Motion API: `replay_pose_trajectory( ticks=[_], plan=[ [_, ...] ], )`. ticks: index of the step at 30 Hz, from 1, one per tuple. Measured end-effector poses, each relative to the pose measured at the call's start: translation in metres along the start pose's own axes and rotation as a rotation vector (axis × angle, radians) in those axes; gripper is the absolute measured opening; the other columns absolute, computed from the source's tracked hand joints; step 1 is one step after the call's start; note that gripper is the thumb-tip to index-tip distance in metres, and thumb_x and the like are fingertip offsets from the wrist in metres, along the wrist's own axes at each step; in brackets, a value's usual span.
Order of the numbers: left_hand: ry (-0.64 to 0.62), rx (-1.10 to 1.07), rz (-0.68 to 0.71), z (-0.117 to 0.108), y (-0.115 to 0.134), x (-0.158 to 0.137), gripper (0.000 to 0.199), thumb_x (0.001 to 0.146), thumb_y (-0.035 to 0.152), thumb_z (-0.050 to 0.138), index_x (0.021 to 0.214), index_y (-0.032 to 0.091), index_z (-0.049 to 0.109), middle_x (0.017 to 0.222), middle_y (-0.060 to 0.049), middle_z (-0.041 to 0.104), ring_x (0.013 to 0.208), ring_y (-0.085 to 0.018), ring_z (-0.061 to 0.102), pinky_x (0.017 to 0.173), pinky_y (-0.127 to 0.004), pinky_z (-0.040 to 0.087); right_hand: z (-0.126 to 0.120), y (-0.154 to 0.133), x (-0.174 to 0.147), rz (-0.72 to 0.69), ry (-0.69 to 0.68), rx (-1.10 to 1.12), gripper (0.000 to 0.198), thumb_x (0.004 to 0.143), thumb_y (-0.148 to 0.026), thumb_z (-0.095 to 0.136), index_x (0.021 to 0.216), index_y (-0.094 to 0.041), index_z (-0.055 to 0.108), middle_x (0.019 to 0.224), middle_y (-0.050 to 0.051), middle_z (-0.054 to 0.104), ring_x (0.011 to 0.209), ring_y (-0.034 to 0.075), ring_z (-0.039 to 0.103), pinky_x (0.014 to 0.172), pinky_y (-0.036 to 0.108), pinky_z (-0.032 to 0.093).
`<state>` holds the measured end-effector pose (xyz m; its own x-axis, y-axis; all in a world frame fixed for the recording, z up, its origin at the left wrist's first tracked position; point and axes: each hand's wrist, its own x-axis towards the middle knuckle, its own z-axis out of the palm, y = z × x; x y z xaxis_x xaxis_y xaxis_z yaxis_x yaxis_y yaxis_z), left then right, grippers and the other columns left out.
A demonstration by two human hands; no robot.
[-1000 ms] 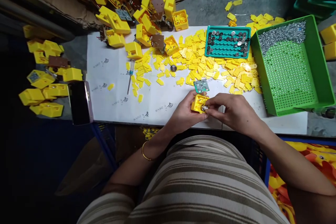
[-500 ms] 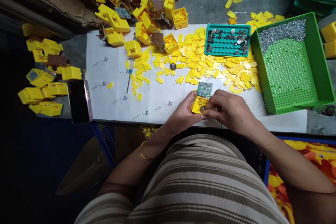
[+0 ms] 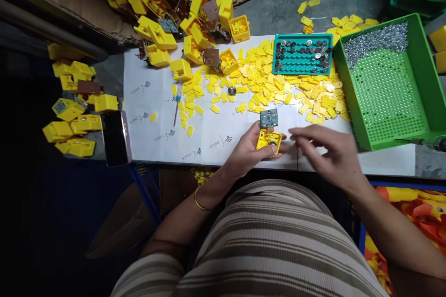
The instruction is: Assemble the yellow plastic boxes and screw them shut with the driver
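My left hand [image 3: 251, 147] grips a small yellow plastic housing [image 3: 264, 139] over the front part of the table. Its thumb presses near a round metal part seated in the housing's lower right. A green circuit board [image 3: 269, 118] sticks out beyond the housing's far edge, joined by what look like short wires. To the right, my right hand [image 3: 325, 151] is apart from the housing, fingers bent and parted, slightly blurred. I see nothing between its fingers. A round metal part [image 3: 232, 90] lies on the table among small yellow plastic pieces [image 3: 259, 79].
A teal tray [image 3: 302, 73] holds several round parts. At right, a green basket [image 3: 386, 141] contains many screws [image 3: 376, 41], with a dark-handled screwdriver [image 3: 439, 144] across its near edge. Yellow housings [image 3: 158, 32] are heaped at the back left. A screwdriver [image 3: 177, 104] and phone [image 3: 116, 139] lie left.
My right hand has drawn away from the housing to the right, its fingers parting. My left hand keeps the housing, its thumb now over the round part's edge. The view has shifted slightly.
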<state>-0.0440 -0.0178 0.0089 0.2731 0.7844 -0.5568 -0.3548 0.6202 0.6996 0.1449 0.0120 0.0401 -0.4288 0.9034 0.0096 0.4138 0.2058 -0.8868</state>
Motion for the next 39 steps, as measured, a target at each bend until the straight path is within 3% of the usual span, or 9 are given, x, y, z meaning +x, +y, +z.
replay_pose_trajectory(
  ticks=[3, 7, 11, 16, 19, 22, 28, 31, 39],
  plan=[
    [0.006, 0.029, -0.023, 0.003, -0.002, -0.001, 0.048, 0.069, 0.023, 0.075, 0.109, 0.02, 0.049, 0.107, -0.008, 0.067, 0.081, -0.018, 0.07, 0.072, -0.03, 0.055, -0.001, 0.009, 0.012, 0.228, 0.153, 0.268, 0.033, 0.089, -0.038, 0.059, 0.117, -0.02, 0.062, 0.097, 0.007, 0.07, 0.073, 0.015, 0.066, 0.053, 0.025, 0.054],
    [-0.043, 0.09, -0.044, 0.008, -0.004, -0.001, 0.053, 0.069, 0.023, 0.072, 0.118, 0.02, 0.051, 0.112, -0.009, 0.065, 0.077, -0.017, 0.07, 0.066, -0.027, 0.055, 0.007, 0.017, 0.03, 0.312, -0.001, 0.394, 0.056, 0.077, -0.045, 0.072, 0.122, -0.014, 0.059, 0.089, 0.006, 0.07, 0.068, 0.014, 0.065, 0.056, 0.025, 0.053],
    [-0.087, 0.173, -0.119, 0.008, -0.002, -0.003, 0.049, 0.073, 0.024, 0.069, 0.118, 0.02, 0.05, 0.116, -0.011, 0.062, 0.075, -0.015, 0.069, 0.06, -0.025, 0.056, 0.012, 0.019, 0.04, 0.34, -0.096, 0.463, 0.051, 0.07, -0.04, 0.078, 0.111, -0.012, 0.065, 0.07, 0.0, 0.064, 0.058, 0.012, 0.063, 0.054, 0.024, 0.052],
    [-0.1, 0.268, -0.155, 0.005, -0.003, -0.003, 0.039, 0.082, 0.035, 0.062, 0.116, 0.021, 0.051, 0.114, -0.009, 0.063, 0.066, -0.014, 0.07, 0.051, -0.021, 0.052, 0.006, 0.017, 0.038, 0.409, -0.172, 0.57, 0.04, 0.071, -0.042, 0.077, 0.097, -0.014, 0.067, 0.071, 0.001, 0.066, 0.056, 0.013, 0.062, 0.054, 0.026, 0.054],
    [-0.021, 0.308, -0.088, 0.006, -0.007, 0.002, 0.037, 0.084, 0.036, 0.059, 0.116, 0.021, 0.05, 0.104, -0.006, 0.064, 0.051, -0.009, 0.065, 0.038, -0.016, 0.039, 0.006, 0.013, 0.031, 0.34, -0.157, 0.512, 0.032, 0.078, -0.045, 0.07, 0.089, -0.015, 0.064, 0.073, 0.002, 0.066, 0.054, 0.011, 0.059, 0.051, 0.024, 0.051],
    [0.066, 0.24, -0.044, 0.007, -0.009, 0.004, 0.032, 0.083, 0.035, 0.061, 0.11, 0.022, 0.05, 0.088, 0.0, 0.062, 0.04, -0.004, 0.055, 0.034, -0.016, 0.031, 0.011, 0.007, 0.018, 0.2, -0.069, 0.29, 0.023, 0.088, -0.04, 0.06, 0.092, -0.017, 0.06, 0.082, 0.003, 0.066, 0.069, 0.013, 0.063, 0.063, 0.025, 0.051],
    [0.036, -0.125, -0.083, 0.009, 0.0, -0.002, 0.039, 0.075, 0.019, 0.064, 0.111, 0.024, 0.048, 0.09, 0.002, 0.062, 0.068, -0.011, 0.065, 0.06, -0.024, 0.052, 0.022, -0.003, -0.008, 0.008, 0.006, -0.098, 0.013, 0.096, -0.027, 0.049, 0.102, -0.022, 0.058, 0.095, 0.004, 0.068, 0.081, 0.016, 0.063, 0.076, 0.029, 0.047],
    [0.004, -0.235, -0.082, 0.008, 0.003, -0.006, 0.042, 0.074, 0.013, 0.058, 0.114, 0.024, 0.05, 0.097, 0.0, 0.065, 0.081, -0.014, 0.065, 0.075, -0.03, 0.054, 0.024, -0.005, -0.013, -0.068, -0.03, -0.223, 0.012, 0.096, -0.024, 0.048, 0.102, -0.022, 0.058, 0.098, 0.004, 0.068, 0.093, 0.019, 0.061, 0.082, 0.034, 0.043],
    [0.02, -0.29, -0.053, 0.01, 0.003, -0.009, 0.025, 0.084, 0.026, 0.055, 0.108, 0.022, 0.053, 0.102, -0.003, 0.066, 0.086, -0.015, 0.062, 0.074, -0.027, 0.05, 0.021, -0.003, -0.017, -0.192, -0.157, -0.321, 0.013, 0.095, -0.019, 0.048, 0.104, -0.022, 0.057, 0.101, 0.003, 0.069, 0.107, 0.021, 0.054, 0.086, 0.036, 0.038]
  ],
)
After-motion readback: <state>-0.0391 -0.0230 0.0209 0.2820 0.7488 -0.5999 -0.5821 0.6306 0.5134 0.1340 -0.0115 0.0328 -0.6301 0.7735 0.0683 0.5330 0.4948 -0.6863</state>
